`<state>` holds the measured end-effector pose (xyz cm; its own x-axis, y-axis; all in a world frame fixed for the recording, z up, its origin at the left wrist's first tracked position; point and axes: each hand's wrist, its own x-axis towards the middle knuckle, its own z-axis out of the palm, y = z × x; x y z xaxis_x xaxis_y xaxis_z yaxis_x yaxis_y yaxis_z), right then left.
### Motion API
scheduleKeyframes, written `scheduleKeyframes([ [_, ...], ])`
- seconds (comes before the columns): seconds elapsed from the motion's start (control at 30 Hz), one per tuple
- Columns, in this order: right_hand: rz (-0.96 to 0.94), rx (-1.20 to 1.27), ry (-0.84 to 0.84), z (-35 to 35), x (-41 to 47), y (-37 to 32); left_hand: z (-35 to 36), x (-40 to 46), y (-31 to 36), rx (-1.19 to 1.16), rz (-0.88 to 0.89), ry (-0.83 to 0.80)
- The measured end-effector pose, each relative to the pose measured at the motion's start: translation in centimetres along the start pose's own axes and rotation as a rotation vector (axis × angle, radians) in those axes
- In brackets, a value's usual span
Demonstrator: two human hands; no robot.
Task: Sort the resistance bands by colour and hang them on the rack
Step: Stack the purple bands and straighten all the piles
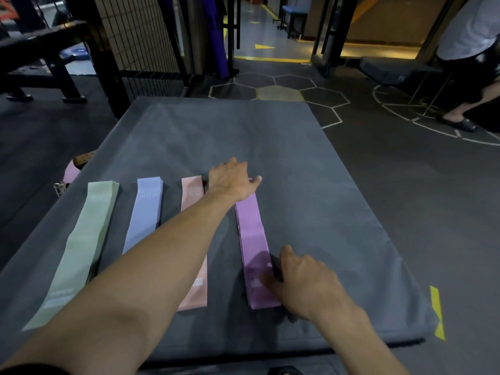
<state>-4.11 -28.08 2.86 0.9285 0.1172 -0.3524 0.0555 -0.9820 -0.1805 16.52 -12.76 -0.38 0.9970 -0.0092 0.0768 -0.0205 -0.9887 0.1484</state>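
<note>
Several flat resistance bands lie side by side on a grey mat (297, 163): a green band (78, 247) at the left, then a blue band (144, 212), a peach band (193, 290) and a purple band (250, 228). My left hand (232, 180) reaches across the peach band and rests on the far end of the purple band, fingers hidden from view. My right hand (303, 277) lies on the near end of the purple band with fingers curled at its right edge. No rack is visible.
A pink strap with a metal buckle (69, 174) lies off the mat's left edge. A black wire-mesh frame (140, 50) and a bench (46, 58) stand at the far left. A person (470, 63) stands at the far right on the dark gym floor.
</note>
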Motion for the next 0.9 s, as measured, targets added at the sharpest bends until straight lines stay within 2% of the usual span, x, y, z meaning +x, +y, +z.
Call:
scheduleKeyframes([
  [0.17,0.046,0.001,0.019,0.5,-0.3,-1.2,1.1,-0.5,1.7,0.104,-0.051,0.017],
  [0.47,0.074,0.047,-0.019,0.2,-0.3,-1.3,1.0,0.0,1.6,0.033,-0.002,-0.002],
  [0.6,0.060,0.072,-0.037,0.0,-0.6,-0.9,-0.3,1.1,0.8,-0.032,-0.037,-0.142],
  [0.73,0.050,0.074,-0.058,-0.2,-0.8,-0.6,-1.8,2.3,-0.4,-0.019,0.047,-0.291],
  [0.8,0.047,0.072,-0.065,-0.3,-0.8,-0.6,-1.8,2.4,-1.0,-0.003,0.052,-0.289],
  [0.9,0.038,0.062,-0.077,-0.2,-0.7,-0.7,-1.5,1.9,-1.3,-0.004,0.052,-0.195],
])
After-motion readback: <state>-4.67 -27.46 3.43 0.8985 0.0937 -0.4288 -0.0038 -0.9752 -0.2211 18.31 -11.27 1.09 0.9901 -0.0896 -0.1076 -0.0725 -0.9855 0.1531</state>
